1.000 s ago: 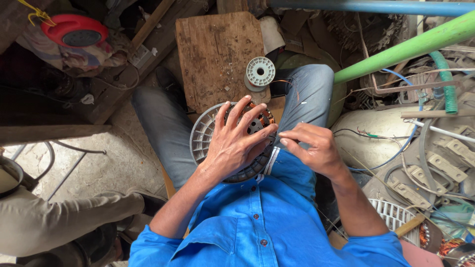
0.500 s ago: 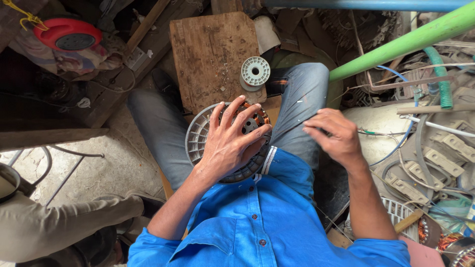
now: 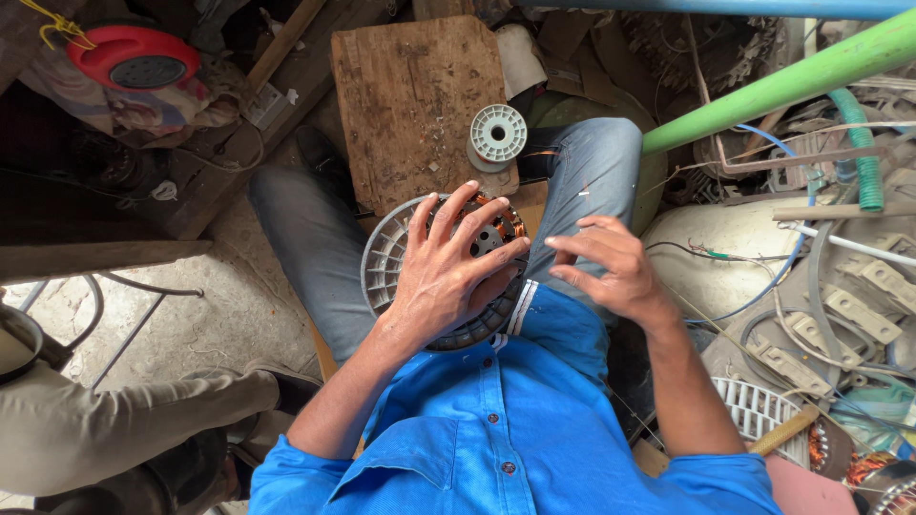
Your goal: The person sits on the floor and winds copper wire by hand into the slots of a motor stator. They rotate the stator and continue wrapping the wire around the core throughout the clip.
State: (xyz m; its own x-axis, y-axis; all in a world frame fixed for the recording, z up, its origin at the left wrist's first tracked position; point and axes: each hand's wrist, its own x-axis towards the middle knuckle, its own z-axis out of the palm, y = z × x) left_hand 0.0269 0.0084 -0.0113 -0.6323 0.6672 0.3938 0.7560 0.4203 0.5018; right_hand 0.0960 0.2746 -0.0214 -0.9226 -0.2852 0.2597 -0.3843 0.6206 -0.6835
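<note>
A round grey motor stator [image 3: 389,269] with copper windings rests on my lap between my knees. My left hand [image 3: 450,277] lies flat on top of it, fingers spread and pressing down. My right hand [image 3: 608,267] hovers just to the right of the stator above my right thigh, fingers loosely curled; whether a thin wire runs through them I cannot tell. A white empty wire spool [image 3: 497,134] stands on a worn wooden board [image 3: 410,95] just beyond the stator.
A green pipe [image 3: 792,81] slants across the upper right. Cables, white casings and another ribbed motor part [image 3: 759,410] crowd the right side. A red round object [image 3: 134,59] sits at upper left. Another person's leg in beige trousers [image 3: 124,429] lies at lower left.
My right hand drew away to the right from the stator's edge, then came partway back with fingers opened. My left hand stayed pressed on the stator.
</note>
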